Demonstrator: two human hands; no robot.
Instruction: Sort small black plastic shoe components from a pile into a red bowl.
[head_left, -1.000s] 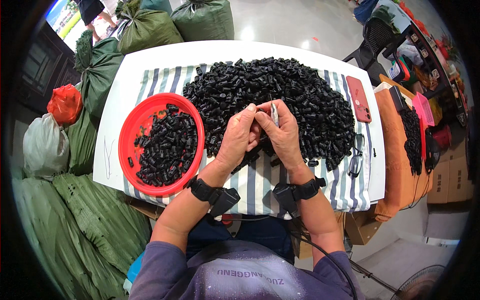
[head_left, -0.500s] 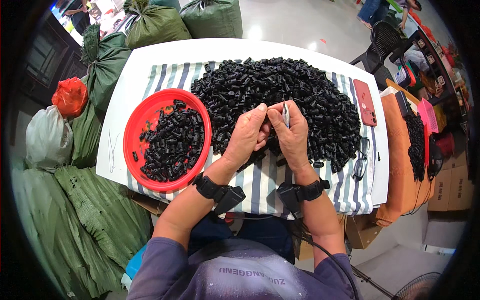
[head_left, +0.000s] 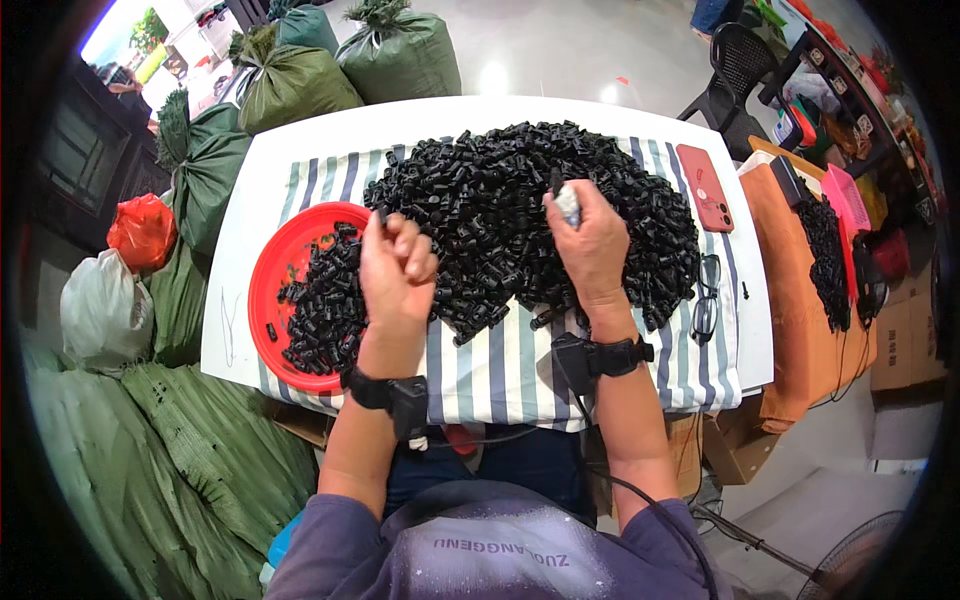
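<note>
A large heap of small black plastic parts [head_left: 480, 220] lies on a striped cloth [head_left: 480, 375]. My left hand [head_left: 397, 270] is over the right rim of a red round basin [head_left: 262, 290]. Its thumb and fingers pinch a small black plastic part [head_left: 381, 214]. More such parts fill the basin. Above the right half of the heap, my right hand [head_left: 595, 245] is closed round a small tool with a pale, whitish handle [head_left: 569, 206]. Something dark shows at its tip, but I cannot tell whether it is a part or the heap behind.
A red phone [head_left: 706, 188] and eyeglasses [head_left: 706, 298] lie right of the heap on the white table [head_left: 270, 160]. Green sacks [head_left: 400, 55] stand behind and left. Beside the table's right edge is an orange-covered surface [head_left: 790, 230] with more black parts. A black chair [head_left: 735, 75] stands farther back.
My hands have parted from over the heap. The left has swung left to the basin's edge with a black part; the right still holds the tool. The whole view has shifted slightly.
</note>
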